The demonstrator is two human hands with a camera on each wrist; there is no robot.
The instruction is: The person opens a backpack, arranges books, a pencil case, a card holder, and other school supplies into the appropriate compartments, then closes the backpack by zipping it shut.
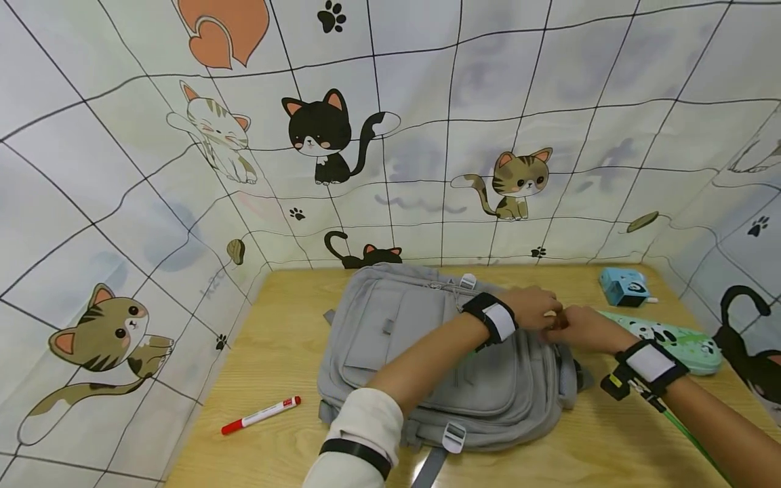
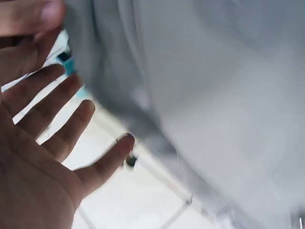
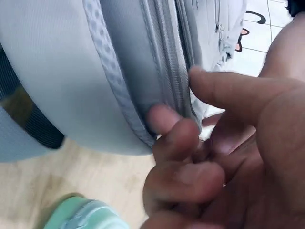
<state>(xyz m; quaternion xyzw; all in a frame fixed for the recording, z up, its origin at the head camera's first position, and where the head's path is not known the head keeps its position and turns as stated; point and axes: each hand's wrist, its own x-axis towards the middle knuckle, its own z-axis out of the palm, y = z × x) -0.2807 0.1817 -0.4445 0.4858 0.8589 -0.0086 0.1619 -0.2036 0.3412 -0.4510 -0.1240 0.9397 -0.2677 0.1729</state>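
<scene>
A grey backpack [image 1: 421,352] lies on the wooden table, its front pocket facing up. My left hand [image 1: 531,308] reaches across it to its right edge; several of its fingers [image 2: 107,160] are spread beside the grey fabric in the left wrist view. What its thumb and index finger do there, I cannot tell. Meeting it at that edge, my right hand [image 1: 586,329] grips the side of the backpack beside a zipper [image 3: 167,62]. In the right wrist view, its thumb is on one side of the zipper band and a bent finger on the other.
A green panda pencil case [image 1: 677,342] lies right of the backpack, behind my right wrist. Farther back stands a small blue box-shaped item [image 1: 625,287]. A red-capped marker [image 1: 262,415] lies at the left. Cat-print cloth [image 1: 415,196] encloses the table's back and sides.
</scene>
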